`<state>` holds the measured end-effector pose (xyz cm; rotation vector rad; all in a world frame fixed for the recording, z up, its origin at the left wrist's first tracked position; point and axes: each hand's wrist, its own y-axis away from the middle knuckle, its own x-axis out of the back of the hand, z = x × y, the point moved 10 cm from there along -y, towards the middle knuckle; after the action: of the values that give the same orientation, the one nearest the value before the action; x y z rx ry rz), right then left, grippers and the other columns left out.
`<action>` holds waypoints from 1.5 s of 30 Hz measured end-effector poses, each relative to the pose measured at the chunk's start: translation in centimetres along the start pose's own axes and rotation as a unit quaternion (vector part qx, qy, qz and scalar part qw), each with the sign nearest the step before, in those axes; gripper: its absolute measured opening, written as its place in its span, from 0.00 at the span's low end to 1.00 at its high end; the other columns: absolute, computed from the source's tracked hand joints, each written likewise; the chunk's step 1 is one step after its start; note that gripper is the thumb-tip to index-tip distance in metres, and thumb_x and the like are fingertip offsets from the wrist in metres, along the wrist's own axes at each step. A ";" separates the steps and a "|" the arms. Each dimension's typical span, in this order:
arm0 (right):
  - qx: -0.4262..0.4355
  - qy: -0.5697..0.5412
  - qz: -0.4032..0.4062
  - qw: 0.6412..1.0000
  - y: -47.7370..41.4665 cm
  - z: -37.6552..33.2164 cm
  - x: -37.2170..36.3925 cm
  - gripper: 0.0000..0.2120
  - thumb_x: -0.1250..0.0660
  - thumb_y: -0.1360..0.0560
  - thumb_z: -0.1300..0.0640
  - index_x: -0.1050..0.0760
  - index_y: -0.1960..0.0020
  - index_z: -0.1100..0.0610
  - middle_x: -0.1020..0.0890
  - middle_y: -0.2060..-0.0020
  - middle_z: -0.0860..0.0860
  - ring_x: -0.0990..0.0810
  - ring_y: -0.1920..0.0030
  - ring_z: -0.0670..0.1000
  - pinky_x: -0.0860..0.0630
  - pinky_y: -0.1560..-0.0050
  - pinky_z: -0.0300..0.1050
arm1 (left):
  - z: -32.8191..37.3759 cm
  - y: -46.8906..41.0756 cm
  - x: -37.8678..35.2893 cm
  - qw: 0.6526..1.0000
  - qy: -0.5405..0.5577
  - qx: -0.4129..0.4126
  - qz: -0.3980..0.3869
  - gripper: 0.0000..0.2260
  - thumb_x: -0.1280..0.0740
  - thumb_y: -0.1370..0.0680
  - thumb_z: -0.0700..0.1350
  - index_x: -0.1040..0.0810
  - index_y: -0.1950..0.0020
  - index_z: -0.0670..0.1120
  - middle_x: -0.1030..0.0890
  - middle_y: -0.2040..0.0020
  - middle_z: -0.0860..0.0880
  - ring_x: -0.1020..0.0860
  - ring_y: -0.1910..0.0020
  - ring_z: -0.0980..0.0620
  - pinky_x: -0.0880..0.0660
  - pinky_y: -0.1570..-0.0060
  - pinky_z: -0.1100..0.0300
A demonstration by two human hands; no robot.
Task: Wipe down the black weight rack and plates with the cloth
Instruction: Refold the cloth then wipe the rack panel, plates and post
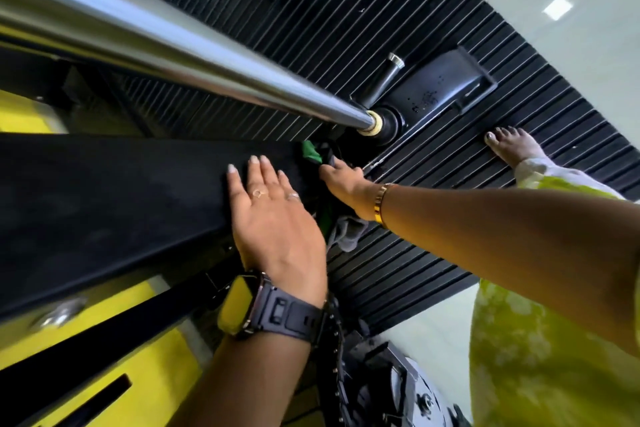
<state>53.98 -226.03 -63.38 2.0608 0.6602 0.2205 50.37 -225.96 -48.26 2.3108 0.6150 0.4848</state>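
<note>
My left hand (273, 218), with a dark watch on the wrist, lies flat with straight fingers on the black beam of the weight rack (121, 204). My right hand (343, 180) reaches down past the beam's end, near the foot of the chrome pole (180, 42). It grips a cloth: a green part (311, 152) shows above the fingers and a grey part (348, 234) hangs below the wrist. The fingertips are hidden behind the cloth. A black weight plate (415, 399) shows partly at the bottom edge.
A ribbed black rubber mat (398, 260) covers the floor under the rack. The pole's black base bracket (436, 90) is bolted on it. My bare foot (512, 146) stands on the mat at the right. Yellow frame parts (121, 340) run along the left.
</note>
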 end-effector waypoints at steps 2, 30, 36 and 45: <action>0.025 -0.015 0.010 1.000 2.7 -1.4 -0.2 0.20 0.50 0.17 0.55 0.37 0.27 0.59 0.37 0.28 0.60 0.41 0.28 0.60 0.44 0.31 0.44 | -2.1 2.1 0.2 0.999 0.008 0.036 -0.003 0.24 0.61 0.16 0.46 0.59 0.22 0.40 0.60 0.21 0.42 0.60 0.22 0.45 0.64 0.27 0.41; 0.301 0.078 -0.078 0.947 30.4 -24.4 -3.2 0.29 0.48 0.17 0.56 0.58 0.21 0.50 0.54 0.21 0.51 0.53 0.23 0.55 0.53 0.30 0.42 | -27.4 26.1 7.9 0.961 0.063 0.245 0.109 0.24 0.58 0.16 0.50 0.58 0.20 0.45 0.58 0.20 0.44 0.60 0.22 0.46 0.61 0.26 0.46; 0.362 0.083 -0.053 0.927 34.0 -28.3 -4.3 0.30 0.47 0.18 0.55 0.58 0.21 0.44 0.55 0.22 0.44 0.51 0.26 0.60 0.52 0.28 0.50 | -32.4 31.2 9.1 0.939 0.047 0.305 0.155 0.24 0.61 0.16 0.50 0.58 0.21 0.44 0.58 0.20 0.45 0.59 0.22 0.45 0.62 0.26 0.43; 0.492 0.120 -0.053 0.860 41.1 -34.8 -5.8 0.33 0.45 0.20 0.50 0.59 0.22 0.42 0.56 0.22 0.42 0.53 0.24 0.58 0.52 0.29 0.54 | -39.7 38.5 10.7 0.900 0.027 0.364 0.237 0.28 0.67 0.21 0.49 0.54 0.20 0.49 0.53 0.20 0.46 0.55 0.21 0.46 0.59 0.26 0.43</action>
<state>50.28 -221.11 -9.55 2.9858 1.2119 0.0663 50.78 -224.38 8.04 3.2036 0.2604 0.6152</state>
